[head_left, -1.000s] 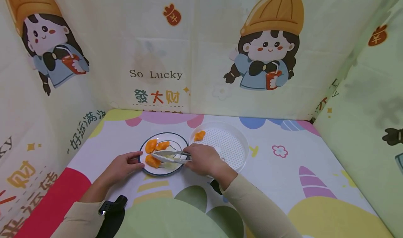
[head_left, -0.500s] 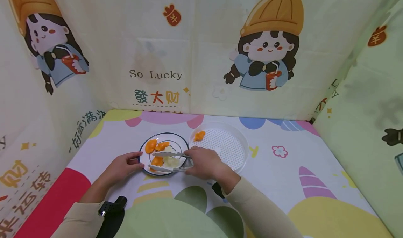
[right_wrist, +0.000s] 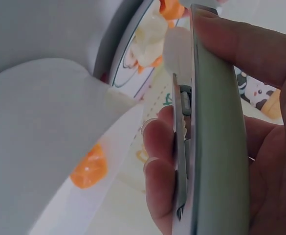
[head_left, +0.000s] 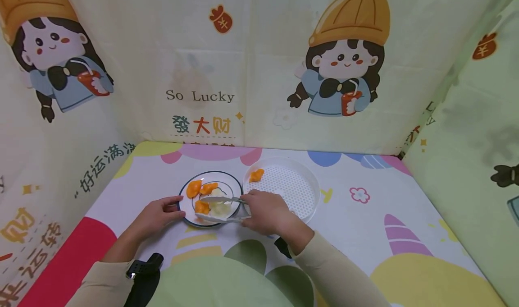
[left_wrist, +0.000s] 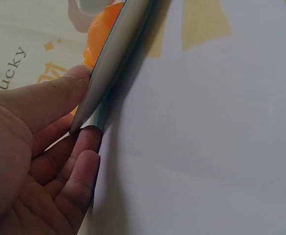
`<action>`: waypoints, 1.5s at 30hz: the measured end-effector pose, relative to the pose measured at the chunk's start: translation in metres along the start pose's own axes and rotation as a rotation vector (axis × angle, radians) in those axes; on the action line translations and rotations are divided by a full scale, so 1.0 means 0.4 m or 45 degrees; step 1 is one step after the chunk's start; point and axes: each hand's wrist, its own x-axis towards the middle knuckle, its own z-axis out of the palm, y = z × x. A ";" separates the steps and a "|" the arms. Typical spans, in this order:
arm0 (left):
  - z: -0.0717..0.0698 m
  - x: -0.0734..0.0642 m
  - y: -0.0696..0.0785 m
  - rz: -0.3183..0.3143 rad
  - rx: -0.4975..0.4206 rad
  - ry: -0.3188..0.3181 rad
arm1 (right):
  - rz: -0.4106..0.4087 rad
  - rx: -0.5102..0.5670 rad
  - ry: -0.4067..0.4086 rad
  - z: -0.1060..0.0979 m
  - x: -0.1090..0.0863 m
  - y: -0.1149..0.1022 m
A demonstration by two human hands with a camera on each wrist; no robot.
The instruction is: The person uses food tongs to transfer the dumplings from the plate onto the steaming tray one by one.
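Beige sleeves (head_left: 336, 268) up front, then the left hand (head_left: 162, 214) pinching the near-left rim of the plate (head_left: 227, 180), and the right hand (head_left: 263, 210), just right of the plate, gripping tongs (head_left: 225, 199) over it. Tong arms were closer together a second ago; now they're spread either side of an orange piece (head_left: 201, 207) on the plate, so I'd guess nothing's clamped yet. Pale food (head_left: 220, 208) sits beside it, two more orange chunks (head_left: 193, 189) farther back. Right of the plate: perforated white tray (head_left: 300, 185), one orange bit (head_left: 256, 175) inside.
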 end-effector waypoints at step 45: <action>-0.005 -0.011 0.015 0.006 0.007 0.001 | 0.004 0.156 0.040 0.012 -0.007 0.003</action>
